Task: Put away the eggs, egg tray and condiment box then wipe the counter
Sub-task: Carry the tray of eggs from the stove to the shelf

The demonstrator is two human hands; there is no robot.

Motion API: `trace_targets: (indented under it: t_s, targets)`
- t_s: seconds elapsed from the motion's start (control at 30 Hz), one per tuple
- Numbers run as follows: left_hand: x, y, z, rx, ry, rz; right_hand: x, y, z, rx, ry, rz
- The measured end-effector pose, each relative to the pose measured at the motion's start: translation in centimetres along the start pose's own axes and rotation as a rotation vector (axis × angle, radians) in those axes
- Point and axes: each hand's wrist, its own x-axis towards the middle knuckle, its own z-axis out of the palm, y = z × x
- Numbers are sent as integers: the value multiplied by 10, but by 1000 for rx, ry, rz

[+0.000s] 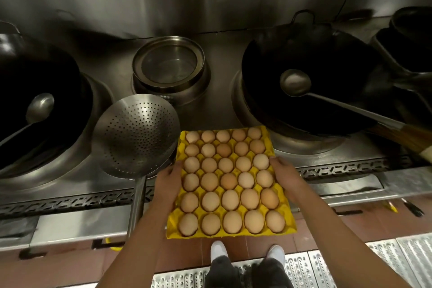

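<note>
Fingers of the left hand (pixel 168 181) and the right hand (pixel 285 174) are curled round the two long edges of the yellow egg tray (pixel 173 224), thumbs on top. All thirty cups appear filled with brown eggs (pixel 230 181). The tray is held over the front edge of the steel wok range (pixel 222 54); whether its far end rests there cannot be told.

Judged step: carrying the full tray off. It should be kept level and supported from beneath, since the tray looks like pulp and may sag.

Left of the tray, just beside it: a perforated skimmer (pixel 136 134). Right of it: a wok (pixel 311 77) holding a ladle (pixel 295 82). Behind it: a round steel pot (pixel 168 65). Below it: red floor tiles (pixel 70 264).
</note>
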Motion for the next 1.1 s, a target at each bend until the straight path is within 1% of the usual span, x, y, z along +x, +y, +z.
trace_targets:
  t_s: [0.17, 0.37, 0.5, 0.63, 0.73, 0.9, 1.1]
  targets:
    - [-18, 4, 4, 30, -28, 48, -31, 3, -14, -1, 29, -21]
    - [-46, 22, 11, 37, -92, 88, -66, 7, -39, -29, 106, -46]
    - [-69, 36, 21, 41, -84, 155, -85, 7, -60, -34, 132, -71]
    - [-97, 49, 37, 10, -95, 153, -107, 8, -88, 20, 159, -73]
    - [-121, 58, 51, 17, -123, 154, -126, 13, -115, 64, 182, -109]
    - [-160, 72, 81, 57, -124, 233, -162, 29, -161, 175, 256, -105]
    - [-210, 87, 125, 77, -255, 278, -206, 51, -217, 290, 325, -112]
